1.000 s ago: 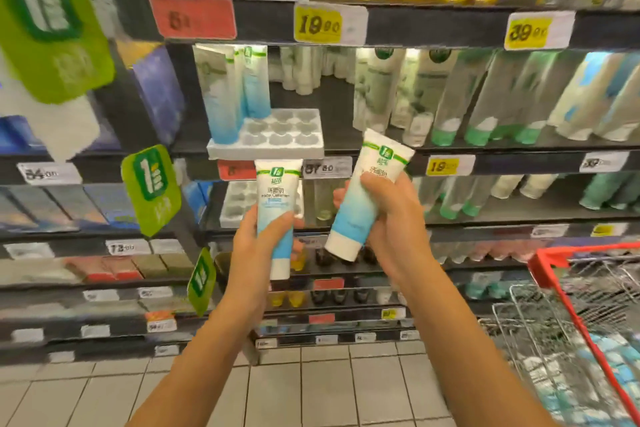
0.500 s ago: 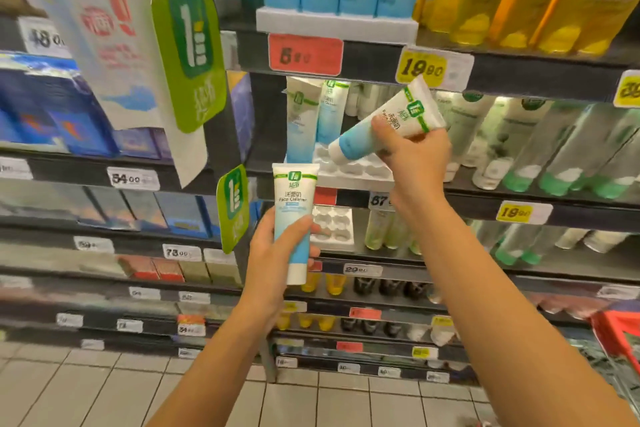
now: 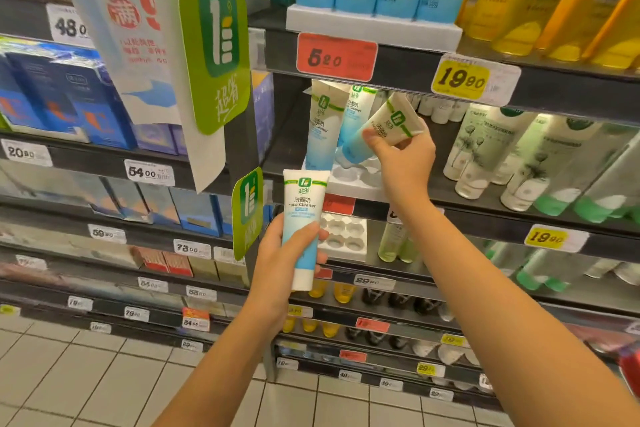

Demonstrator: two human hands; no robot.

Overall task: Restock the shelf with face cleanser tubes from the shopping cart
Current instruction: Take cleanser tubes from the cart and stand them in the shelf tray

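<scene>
My right hand [image 3: 403, 158] grips a white and blue face cleanser tube [image 3: 379, 130], tilted with its cap end down-left over the white holder tray [image 3: 349, 184] on the middle shelf. Two matching tubes [image 3: 323, 121] stand upright at the back left of that tray. Lower and nearer, my left hand [image 3: 280, 253] holds another cleanser tube [image 3: 303, 225] upright, cap down, in front of the shelf edge.
A green brand sign [image 3: 214, 52] and a smaller one [image 3: 247, 211] jut out from the shelf upright to the left. A second holder tray [image 3: 343, 236] sits one shelf lower. White-green bottles [image 3: 485, 156] stand right of the tray. The cart's red corner [image 3: 630, 364] shows at the right edge.
My right hand has carried its tube further in under the upper shelf, toward the tray. The view has closed in on the shelf. The left hand has kept its tube steady.
</scene>
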